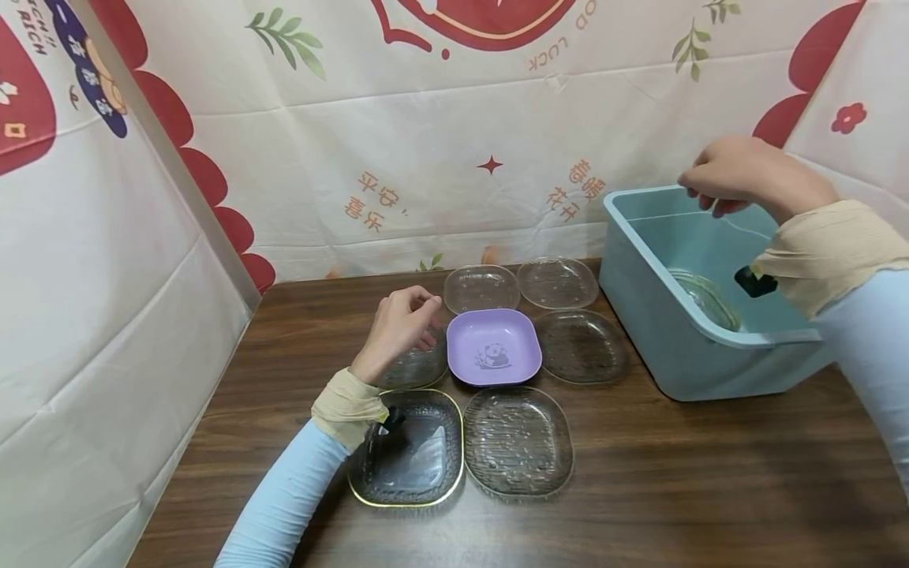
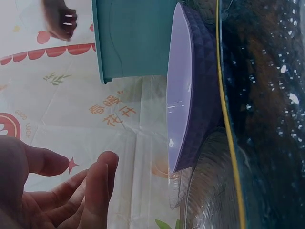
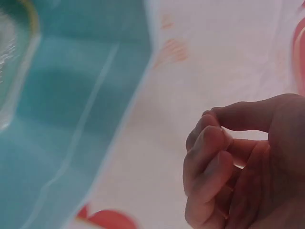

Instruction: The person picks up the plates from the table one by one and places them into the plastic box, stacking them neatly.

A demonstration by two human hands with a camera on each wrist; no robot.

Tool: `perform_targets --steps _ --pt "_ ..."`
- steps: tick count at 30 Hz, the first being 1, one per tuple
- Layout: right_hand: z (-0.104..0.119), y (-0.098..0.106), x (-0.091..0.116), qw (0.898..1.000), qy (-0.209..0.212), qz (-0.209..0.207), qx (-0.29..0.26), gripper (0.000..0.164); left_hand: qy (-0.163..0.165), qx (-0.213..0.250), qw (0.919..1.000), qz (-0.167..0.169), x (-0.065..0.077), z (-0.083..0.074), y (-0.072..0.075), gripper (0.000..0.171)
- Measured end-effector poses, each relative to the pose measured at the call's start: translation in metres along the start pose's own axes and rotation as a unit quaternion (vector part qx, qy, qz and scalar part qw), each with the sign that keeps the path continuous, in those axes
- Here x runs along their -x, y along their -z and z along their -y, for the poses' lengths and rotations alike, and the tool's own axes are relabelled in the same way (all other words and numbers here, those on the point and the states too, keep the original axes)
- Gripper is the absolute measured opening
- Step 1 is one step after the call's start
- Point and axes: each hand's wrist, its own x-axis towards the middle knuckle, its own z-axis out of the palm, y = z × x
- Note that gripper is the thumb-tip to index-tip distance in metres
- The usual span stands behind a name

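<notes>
My left hand, fingers loosely bent and holding nothing, hovers beside a purple panda plate. Below it, a clear plate is partly hidden by the hand. Under the left wrist lies a dark, gold-rimmed square plate. Over the back of a blue-green bin hangs my right hand; the right wrist view shows its fingers loosely curled with nothing in them. Inside the bin is clear glassware with a gold rim, partly behind the bin's wall.
Around the purple plate lie a ribbed clear plate, a round clear plate and two clear plates at the back, one left, one right. A printed cloth hangs behind the brown wooden table.
</notes>
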Motion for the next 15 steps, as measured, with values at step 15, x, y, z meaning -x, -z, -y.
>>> perform_targets --steps 15 --pt "0.116 -0.055 0.033 0.993 0.087 -0.015 0.077 0.044 -0.014 -0.012 0.9997 -0.015 0.000 0.001 0.009 0.025"
